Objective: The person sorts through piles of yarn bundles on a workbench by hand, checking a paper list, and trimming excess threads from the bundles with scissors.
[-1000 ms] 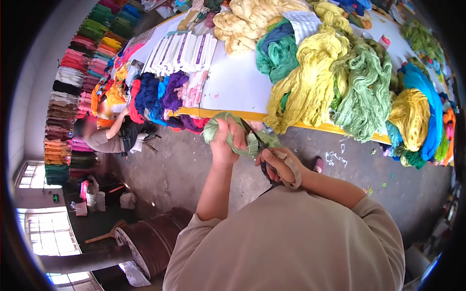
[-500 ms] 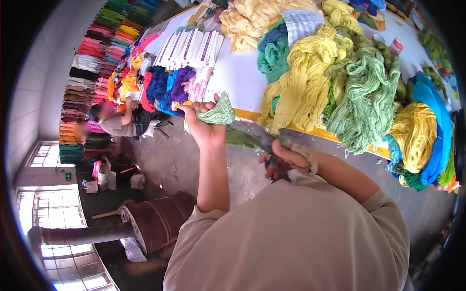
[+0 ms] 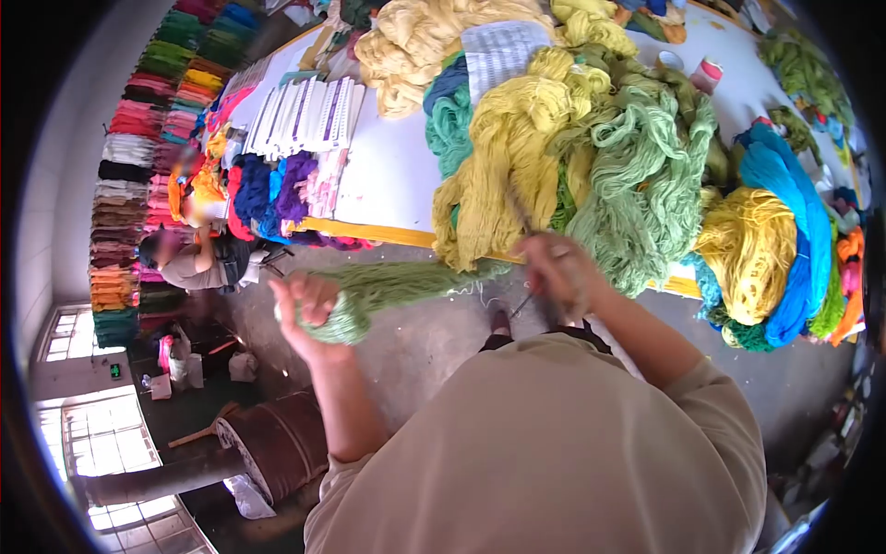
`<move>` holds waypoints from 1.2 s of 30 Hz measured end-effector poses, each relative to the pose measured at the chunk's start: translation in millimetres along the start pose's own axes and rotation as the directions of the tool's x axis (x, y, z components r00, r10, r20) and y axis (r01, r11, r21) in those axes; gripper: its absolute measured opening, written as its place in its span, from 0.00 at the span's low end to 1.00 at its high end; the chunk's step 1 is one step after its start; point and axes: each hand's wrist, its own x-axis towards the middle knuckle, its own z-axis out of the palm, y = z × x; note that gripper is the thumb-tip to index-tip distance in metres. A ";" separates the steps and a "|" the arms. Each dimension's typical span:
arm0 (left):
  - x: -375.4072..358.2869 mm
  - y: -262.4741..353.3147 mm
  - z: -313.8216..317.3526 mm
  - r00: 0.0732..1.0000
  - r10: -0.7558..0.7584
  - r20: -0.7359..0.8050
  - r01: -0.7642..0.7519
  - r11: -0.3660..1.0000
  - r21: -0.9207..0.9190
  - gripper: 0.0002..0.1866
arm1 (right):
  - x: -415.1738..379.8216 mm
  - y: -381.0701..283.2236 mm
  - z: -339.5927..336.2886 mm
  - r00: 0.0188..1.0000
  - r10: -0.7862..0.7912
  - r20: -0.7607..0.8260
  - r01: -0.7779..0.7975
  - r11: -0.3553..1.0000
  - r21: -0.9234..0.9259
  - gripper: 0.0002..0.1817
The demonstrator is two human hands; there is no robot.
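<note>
Since the earlier frame the left hand [image 3: 309, 309] has dropped down and to the left, drawing the green yarn bundle [image 3: 388, 284] out into a long strand below the bench [image 3: 392, 175] edge. Its fingers are wrapped tight around the bundle's looped end. The right hand [image 3: 554, 272] is blurred, fingers closed on scissors [image 3: 533, 297], just beside the strand's far end. Heaped yellow skeins [image 3: 503, 157] lie on the bench above.
</note>
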 end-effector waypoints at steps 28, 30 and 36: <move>86.8 363.6 -11.5 0.821 -0.118 0.558 -0.088 0.941 0.327 0.19 | 253.7 -16.6 251.1 0.679 -0.025 0.734 0.031 0.999 0.005 0.22; 94.4 413.6 -90.7 0.920 -0.092 0.381 -0.022 0.958 0.285 0.25 | 325.4 -44.1 241.8 0.804 -0.013 0.595 -0.144 0.966 0.215 0.21; 191.8 353.5 -312.9 0.781 -0.535 -0.322 0.621 0.721 0.307 0.19 | 491.8 -120.9 145.0 0.963 0.202 0.177 -0.245 0.933 0.265 0.10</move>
